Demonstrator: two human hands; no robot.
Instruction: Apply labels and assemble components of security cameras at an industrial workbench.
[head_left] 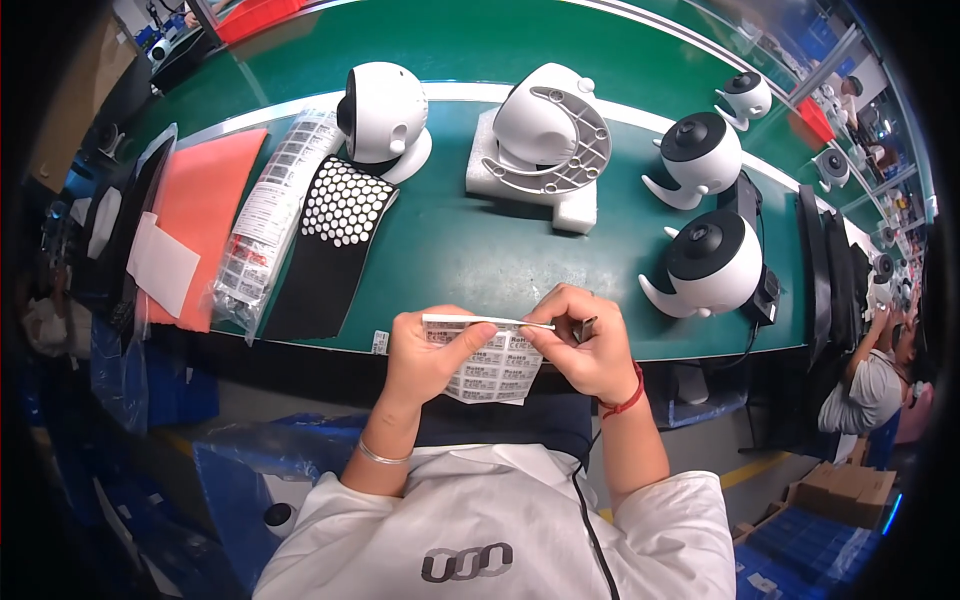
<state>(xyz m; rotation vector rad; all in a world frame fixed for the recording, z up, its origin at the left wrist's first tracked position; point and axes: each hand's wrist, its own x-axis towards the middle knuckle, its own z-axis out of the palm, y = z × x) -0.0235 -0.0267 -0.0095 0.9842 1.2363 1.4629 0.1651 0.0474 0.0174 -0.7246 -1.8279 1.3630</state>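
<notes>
My left hand grips the left side of a folded sheet of printed labels, its thumb pressed on the front. At the sheet's upper right, my right hand pinches the folded edge. A small dark item shows between the right fingers, too little of it visible to name. The sheet hangs over the near edge of the green bench. Beyond it, a white round-headed camera lies tipped with its grey crescent base showing, on a white foam block.
Another white camera stands behind a black strip with white round stickers. Left of it lie a bagged label stack and an orange sheet. More white cameras stand at right, beside black power adapters. A co-worker sits far right.
</notes>
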